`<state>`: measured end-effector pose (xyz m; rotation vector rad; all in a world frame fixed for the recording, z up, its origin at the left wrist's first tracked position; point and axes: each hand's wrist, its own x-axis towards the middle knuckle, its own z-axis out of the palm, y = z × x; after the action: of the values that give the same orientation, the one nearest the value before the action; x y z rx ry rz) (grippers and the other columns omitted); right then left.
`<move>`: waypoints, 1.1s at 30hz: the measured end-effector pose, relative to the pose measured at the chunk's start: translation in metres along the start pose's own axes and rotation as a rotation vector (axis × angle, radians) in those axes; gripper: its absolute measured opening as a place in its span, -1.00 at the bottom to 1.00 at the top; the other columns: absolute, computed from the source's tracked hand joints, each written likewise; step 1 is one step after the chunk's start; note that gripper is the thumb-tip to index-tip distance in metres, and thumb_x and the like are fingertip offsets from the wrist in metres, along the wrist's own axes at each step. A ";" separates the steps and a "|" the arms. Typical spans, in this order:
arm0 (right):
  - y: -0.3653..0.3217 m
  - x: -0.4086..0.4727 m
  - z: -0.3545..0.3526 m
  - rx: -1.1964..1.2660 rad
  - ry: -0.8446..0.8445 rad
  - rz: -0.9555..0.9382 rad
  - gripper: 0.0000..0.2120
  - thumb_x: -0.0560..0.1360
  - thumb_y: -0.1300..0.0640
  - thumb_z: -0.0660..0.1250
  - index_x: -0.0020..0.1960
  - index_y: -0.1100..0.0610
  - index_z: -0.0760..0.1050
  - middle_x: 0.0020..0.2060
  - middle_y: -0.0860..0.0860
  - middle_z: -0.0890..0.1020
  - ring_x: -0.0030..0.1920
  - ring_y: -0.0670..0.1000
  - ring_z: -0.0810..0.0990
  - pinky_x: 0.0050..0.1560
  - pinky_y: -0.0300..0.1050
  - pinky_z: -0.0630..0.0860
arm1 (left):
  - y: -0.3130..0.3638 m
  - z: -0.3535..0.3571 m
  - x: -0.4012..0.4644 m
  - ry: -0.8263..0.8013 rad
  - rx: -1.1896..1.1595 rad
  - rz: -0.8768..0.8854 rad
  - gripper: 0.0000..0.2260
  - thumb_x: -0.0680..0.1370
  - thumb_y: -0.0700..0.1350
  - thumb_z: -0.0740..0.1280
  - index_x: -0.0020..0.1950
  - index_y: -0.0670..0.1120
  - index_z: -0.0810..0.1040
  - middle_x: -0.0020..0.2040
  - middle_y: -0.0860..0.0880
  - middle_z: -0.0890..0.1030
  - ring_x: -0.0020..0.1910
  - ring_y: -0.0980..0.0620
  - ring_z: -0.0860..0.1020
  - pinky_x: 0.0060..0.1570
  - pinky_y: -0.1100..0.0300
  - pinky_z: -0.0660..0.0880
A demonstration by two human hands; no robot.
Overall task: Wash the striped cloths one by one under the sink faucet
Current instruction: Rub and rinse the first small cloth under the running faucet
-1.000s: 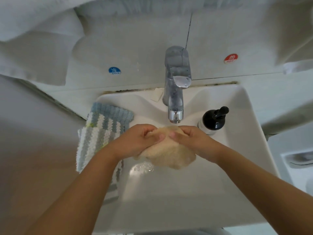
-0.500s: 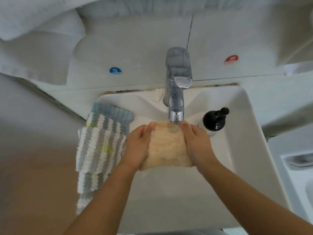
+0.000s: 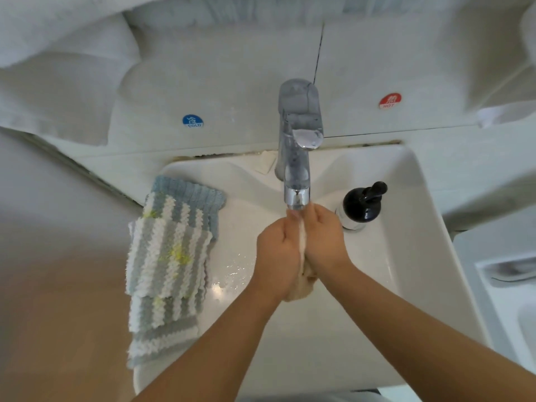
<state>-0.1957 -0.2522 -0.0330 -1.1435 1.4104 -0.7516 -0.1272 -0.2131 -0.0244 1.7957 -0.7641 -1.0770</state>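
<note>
A beige cloth [image 3: 302,285] is squeezed between my two hands right under the chrome faucet [image 3: 297,158]. My left hand [image 3: 277,253] and my right hand [image 3: 324,242] press against each other over the white sink [image 3: 406,233], fingers curled round the cloth. Only a thin strip of it shows between the palms, and a bunch sticks out below the wrists. A pile of grey, blue and white striped cloths [image 3: 168,256] with yellow stains lies on the sink's left rim.
A black pump bottle [image 3: 361,206] stands in the sink's right corner, close to my right hand. White towels [image 3: 58,82] hang above left. Cold [image 3: 193,121] and hot [image 3: 390,100] stickers mark the wall. Water drops lie in the basin's left.
The beige cloth was bunched, then spread flat between my hands under the spout; now both hands have closed together, folding and squeezing it between them.
</note>
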 end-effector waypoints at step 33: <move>0.002 -0.018 0.007 0.094 -0.072 -0.065 -0.61 0.63 0.02 0.20 -0.35 0.14 0.38 -0.51 -0.02 0.47 -0.45 -0.07 0.48 -0.44 -0.21 0.44 | -0.002 -0.001 0.008 0.090 -0.177 0.009 -0.54 0.68 0.07 0.09 -0.24 -0.21 0.48 -0.38 -0.10 0.52 -0.33 -0.01 0.55 -0.26 0.08 0.53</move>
<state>-0.1912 -0.2336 -0.0294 -1.1366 1.2703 -0.8065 -0.1222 -0.2185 -0.0290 1.6770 -0.6028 -1.0184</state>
